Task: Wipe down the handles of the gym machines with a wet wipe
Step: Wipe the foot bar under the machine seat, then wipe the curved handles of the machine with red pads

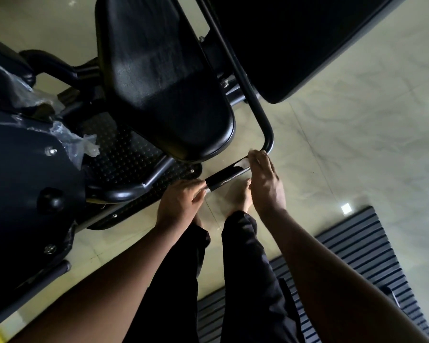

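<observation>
Machine (22,169) at left, seat (169,95) above hands. Handle (227,177) lies just below seat edge, between both hands, long axis running lower-left to upper-right. Left hand (181,204) clenched round handle's lower-left end (steadying, likely). Right hand (265,184) at upper-right end by tube bend, fingers wrapped over wipe (244,164), pressing it on bar. Bare grip stretches from right hand toward left, so next stroke likely runs down-left along axis.

- The floor (357,120) is pale, glossy, marble-patterned tile.
- A black studded footplate (124,154) of the gym machine (164,95) lies flat on it.
- Just right of the footplate, a bare foot (240,196) stands on the tile.
- Farther right, well apart from the footplate, lies a black ribbed mat (352,246).
</observation>
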`<state>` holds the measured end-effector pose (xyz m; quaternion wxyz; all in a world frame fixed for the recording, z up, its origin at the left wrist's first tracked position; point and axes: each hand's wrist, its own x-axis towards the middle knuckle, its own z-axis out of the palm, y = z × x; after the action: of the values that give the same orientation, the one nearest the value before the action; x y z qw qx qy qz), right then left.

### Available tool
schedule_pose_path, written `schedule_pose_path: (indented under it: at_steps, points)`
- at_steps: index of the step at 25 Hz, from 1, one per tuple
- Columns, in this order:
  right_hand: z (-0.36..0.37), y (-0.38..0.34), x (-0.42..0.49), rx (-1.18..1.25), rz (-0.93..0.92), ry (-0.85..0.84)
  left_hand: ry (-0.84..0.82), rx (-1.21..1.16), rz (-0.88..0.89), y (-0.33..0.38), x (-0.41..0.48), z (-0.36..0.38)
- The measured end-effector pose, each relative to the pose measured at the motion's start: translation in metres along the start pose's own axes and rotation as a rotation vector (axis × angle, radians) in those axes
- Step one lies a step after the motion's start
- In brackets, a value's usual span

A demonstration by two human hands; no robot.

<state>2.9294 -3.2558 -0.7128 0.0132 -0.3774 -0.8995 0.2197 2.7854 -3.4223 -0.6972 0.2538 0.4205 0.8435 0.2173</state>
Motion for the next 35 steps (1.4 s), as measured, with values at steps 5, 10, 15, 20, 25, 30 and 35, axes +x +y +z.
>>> schedule_pose_path:
  at_steps: [5, 10, 15, 20, 25, 30, 35]
  points:
    - [-0.043, -0.029, 0.001, 0.335, 0.434, -0.175, -0.068, -0.008, -0.062, 0.04, 0.011, -0.041]
    - [-0.148, -0.055, 0.007, 0.442, 0.551, -0.129, -0.08, 0.024, 0.03, 0.102, 0.023, -0.118]
    - [-0.255, -0.067, 0.014, 0.538, 0.608, 0.045, -0.068, 0.109, 0.267, 0.184, 0.035, -0.176]
    - [-0.369, -0.041, 0.027, 0.541, 0.524, 0.134, -0.09, 0.144, 0.416, 0.296, 0.079, -0.209]
    - [-0.48, 0.055, 0.035, 0.531, 0.535, 0.285, -0.118, 0.317, 0.575, 0.43, 0.139, -0.207]
    - [-0.601, 0.166, 0.043, 0.511, 0.529, 0.44, 0.018, 0.27, 0.595, 0.574, 0.219, -0.214]
    - [-0.711, 0.263, 0.084, 0.481, 0.509, 0.574, 0.092, 0.178, 0.581, 0.713, 0.296, -0.226]
